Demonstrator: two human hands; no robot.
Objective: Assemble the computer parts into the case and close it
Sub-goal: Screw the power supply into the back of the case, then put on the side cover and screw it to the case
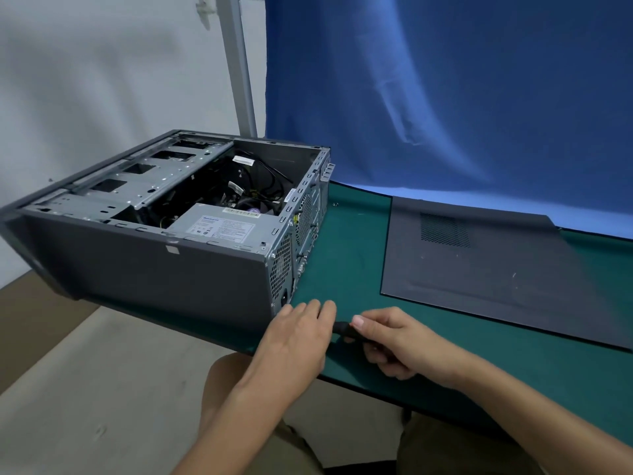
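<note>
Case (164, 269) lies open for fitting; my right fingers (376, 358) grasp a black tool (340, 328), left fingers (308, 311) released beside the rear corner.

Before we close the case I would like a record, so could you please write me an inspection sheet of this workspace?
Surface: green mat on a table.
Job's things: case lies on its side, open on top, with the power supply inside; the panel lies flat on the mat to the right, apart from the case.
Clutter: a small speck on the mat behind the case, too small to tell what it is.
Grippers: left hand rests on the mat by the case's rear corner; right hand grips a black tool, tip hidden by the left hand.
Cables: black cables loose inside the case.
Surroundings: blue backdrop, white wall, grey pole, beige floor.
</note>
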